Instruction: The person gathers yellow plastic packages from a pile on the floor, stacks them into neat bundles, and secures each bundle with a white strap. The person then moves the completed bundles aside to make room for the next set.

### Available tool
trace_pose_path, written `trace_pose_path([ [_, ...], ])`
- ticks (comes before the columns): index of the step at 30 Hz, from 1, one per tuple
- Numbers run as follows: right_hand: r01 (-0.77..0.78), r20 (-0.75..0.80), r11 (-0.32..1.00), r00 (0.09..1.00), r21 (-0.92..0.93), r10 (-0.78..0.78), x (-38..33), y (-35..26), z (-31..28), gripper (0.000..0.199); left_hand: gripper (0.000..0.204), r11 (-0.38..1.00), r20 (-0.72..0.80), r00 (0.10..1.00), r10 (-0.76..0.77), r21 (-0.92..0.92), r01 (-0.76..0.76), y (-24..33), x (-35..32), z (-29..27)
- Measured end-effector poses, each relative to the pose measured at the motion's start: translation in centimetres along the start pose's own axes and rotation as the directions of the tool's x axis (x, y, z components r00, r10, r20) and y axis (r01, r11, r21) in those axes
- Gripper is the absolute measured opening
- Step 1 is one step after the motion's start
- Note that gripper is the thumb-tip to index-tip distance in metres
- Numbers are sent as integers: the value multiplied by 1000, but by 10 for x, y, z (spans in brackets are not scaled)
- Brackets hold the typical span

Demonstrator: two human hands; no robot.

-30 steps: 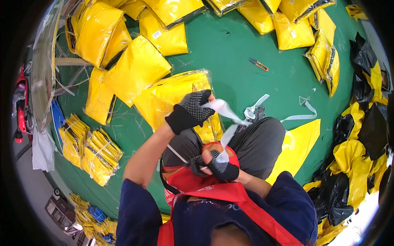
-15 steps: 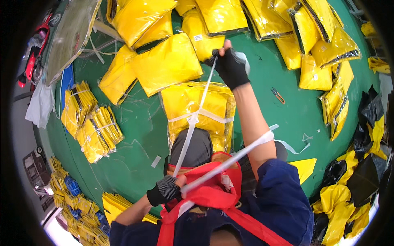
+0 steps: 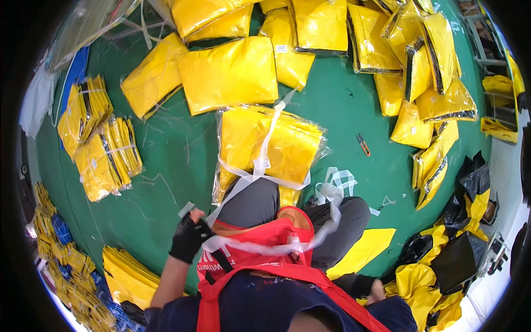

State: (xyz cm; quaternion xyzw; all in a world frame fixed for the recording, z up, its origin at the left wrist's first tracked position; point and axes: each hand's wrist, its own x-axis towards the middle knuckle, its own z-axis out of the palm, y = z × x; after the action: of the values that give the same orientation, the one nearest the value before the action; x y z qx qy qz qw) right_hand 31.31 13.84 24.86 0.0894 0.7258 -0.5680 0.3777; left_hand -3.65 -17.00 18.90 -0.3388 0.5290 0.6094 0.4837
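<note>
A lane of green floor (image 3: 180, 149) runs between the yellow bundle (image 3: 235, 133) and the strapped stacks (image 3: 105, 160) on the left, thin strands lying across it. To the right, a hand could pass between bundle and packet heap (image 3: 376, 39), beside the snips (image 3: 363, 145). A yellow packet (image 3: 229, 74) hems the far side; white strap (image 3: 267, 141) bars the lap, knees (image 3: 340, 227) the near side.

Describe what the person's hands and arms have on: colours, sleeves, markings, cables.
Left hand: black fabric glove, fingertips partly bare. Right hand: also gloved in black, finger ends bare. Navy-blue fabric sleeves; the left one leaves the forearm uncovered. No cables visible. Glove markings too small to make out.
</note>
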Motion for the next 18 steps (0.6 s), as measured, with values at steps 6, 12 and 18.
trace_pose_path([
  [6,-32,-566,987,816,155,116,130,-128,-150,32,30,702,-169,887,430,680,-211,11,67,-14],
  [12,-59,-666,875,674,-481,-320,316,-127,-121,40,21,-498,725,234,648,635,-590,18,75,58],
  [18,542,-672,486,729,685,134,252,-116,-87,26,17,629,448,830,332,551,-549,25,31,57],
])
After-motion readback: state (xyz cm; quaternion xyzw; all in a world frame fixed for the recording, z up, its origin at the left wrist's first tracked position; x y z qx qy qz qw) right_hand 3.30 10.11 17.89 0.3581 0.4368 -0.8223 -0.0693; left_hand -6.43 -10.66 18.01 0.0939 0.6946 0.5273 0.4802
